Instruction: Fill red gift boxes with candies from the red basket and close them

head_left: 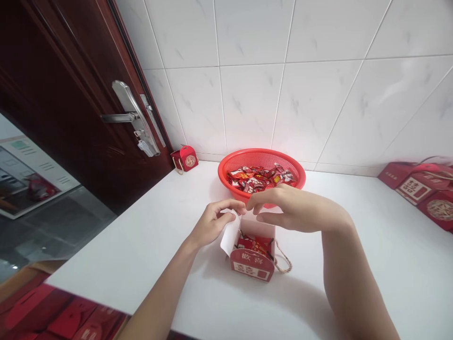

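A small red gift box (250, 271) with white Chinese characters on its front stands open on the white table (212, 293). Red-wrapped candies (255, 245) lie inside it, and a twisted rope handle (285, 264) hangs out at its right. My left hand (212, 222) holds the white inner side of the box's left flap (229, 236) between thumb and fingers. Above the back of the box is my right hand (290, 208), its fingers bent and apart from the thumb, nothing visible in it. Its fingertips are close to those of my left hand.
A red plastic basket (222, 175) full of wrapped candies stands behind the box. One closed red box (185, 158) is near the door (85, 85); several more boxes (421, 189) sit at right. Below the table's left edge, red boxes (60, 311) fill a carton.
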Available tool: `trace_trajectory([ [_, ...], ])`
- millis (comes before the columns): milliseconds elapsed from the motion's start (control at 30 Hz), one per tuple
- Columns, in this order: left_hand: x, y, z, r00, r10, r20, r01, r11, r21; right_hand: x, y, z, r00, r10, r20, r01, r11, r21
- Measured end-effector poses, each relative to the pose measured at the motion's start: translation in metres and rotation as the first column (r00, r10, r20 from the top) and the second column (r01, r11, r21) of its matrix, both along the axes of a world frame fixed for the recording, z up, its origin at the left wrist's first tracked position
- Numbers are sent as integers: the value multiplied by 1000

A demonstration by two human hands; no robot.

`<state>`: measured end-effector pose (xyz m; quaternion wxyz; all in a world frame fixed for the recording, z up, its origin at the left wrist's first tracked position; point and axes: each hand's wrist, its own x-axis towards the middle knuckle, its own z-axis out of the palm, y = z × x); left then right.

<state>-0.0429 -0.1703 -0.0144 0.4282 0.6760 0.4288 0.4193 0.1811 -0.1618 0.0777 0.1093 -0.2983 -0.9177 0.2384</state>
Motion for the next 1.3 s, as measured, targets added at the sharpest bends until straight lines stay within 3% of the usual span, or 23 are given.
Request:
trace_trajectory([
  [133, 1, 0, -3, 1000, 7, 12, -8, 1000, 13, 14, 1, 7, 997, -49, -53, 51, 999, 20],
  [300, 4, 2, -8, 999, 15, 38, -15, 1000, 11, 30, -1, 9, 967, -105, -231, 129, 987, 92],
  [600, 13, -3, -13, 999, 53, 6, -54, 994, 98, 38, -26, -40, 972, -187, -143, 187, 982, -17],
  [800, 30, -10, -22, 994, 97, 45, -104, 980, 170, 26, -32, -43, 984, -136, -118, 131, 990, -49],
  [1000, 29, -8, -23, 989, 126, 75, -137, 975, 174, 18, -26, -47, 989, -50, -137, 34, 993, -115],
  [1233, 17, -10, -12, 995, -77, -71, 89, 976, 197, 22, -16, -57, 986, -128, -103, 124, 991, -46],
  [1300, 16, -11, -10, 991, -84, -106, 102, 979, 179, 23, -13, -56, 982, -145, -122, 140, 989, -42],
])
